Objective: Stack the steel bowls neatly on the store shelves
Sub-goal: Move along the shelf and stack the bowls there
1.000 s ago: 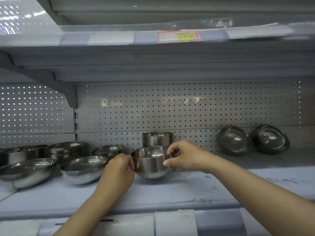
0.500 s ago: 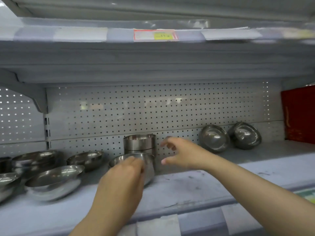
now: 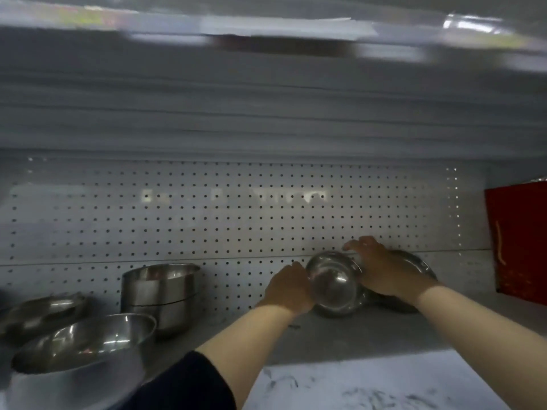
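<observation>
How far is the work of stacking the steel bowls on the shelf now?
Done: one neat stack of bowls stands by the back wall. In hand: the left hand and right hand are on a tilted bowl leaning at the back, another bowl behind it. Left: the loose front bowl and a tipped bowl on the left.

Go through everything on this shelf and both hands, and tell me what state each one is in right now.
Left hand: on the left side of the tilted steel bowl, grip unclear.
Right hand: over the same bowl's right rim.
Tilted steel bowl: on edge, opening facing the camera.
Second leaning steel bowl: behind the right hand, mostly hidden.
Deep steel bowl stack: upright, nested.
Shallow front steel bowl: upright, empty.
Red box: standing.
</observation>
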`<action>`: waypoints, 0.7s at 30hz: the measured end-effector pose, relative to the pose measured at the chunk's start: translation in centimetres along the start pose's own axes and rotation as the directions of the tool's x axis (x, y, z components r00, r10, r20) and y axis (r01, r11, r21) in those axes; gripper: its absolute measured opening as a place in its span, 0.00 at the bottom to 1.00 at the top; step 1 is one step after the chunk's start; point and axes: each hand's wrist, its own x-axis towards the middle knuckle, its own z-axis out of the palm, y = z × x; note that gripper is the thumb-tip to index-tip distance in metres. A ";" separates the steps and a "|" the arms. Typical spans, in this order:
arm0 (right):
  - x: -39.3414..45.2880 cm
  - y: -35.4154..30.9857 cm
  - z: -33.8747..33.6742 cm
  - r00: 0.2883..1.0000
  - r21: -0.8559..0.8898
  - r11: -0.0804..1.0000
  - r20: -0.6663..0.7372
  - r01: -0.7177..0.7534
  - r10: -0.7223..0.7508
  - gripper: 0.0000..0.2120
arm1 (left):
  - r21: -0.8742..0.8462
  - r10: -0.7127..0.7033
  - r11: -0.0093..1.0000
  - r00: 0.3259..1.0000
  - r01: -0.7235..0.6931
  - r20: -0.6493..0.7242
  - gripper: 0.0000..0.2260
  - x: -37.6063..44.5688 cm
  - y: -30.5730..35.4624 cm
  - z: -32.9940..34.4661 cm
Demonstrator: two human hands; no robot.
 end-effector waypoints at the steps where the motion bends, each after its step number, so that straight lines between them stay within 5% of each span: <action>1: 0.3 1.0 0.5 0.998 -0.009 1.000 0.054 0.027 -0.027 0.21 | 0.002 -0.023 1.000 1.000 0.023 -0.002 0.20 0.9 -0.2 0.8; 5: 1.1 4.0 3.1 0.980 0.024 0.994 0.167 0.106 -0.109 0.27 | -0.044 -0.081 0.996 0.997 0.081 0.019 0.30 3.3 -1.3 3.4; 12: 1.3 5.0 5.3 0.980 -0.087 0.987 0.163 0.133 -0.117 0.13 | -0.252 -0.067 0.966 0.997 0.054 -0.044 0.20 2.9 -1.7 7.6; 21: 1.1 2.0 2.2 0.945 0.307 0.925 0.166 0.223 -0.283 0.06 | -0.299 -0.267 0.932 0.945 0.204 -0.189 0.08 2.7 -3.5 2.6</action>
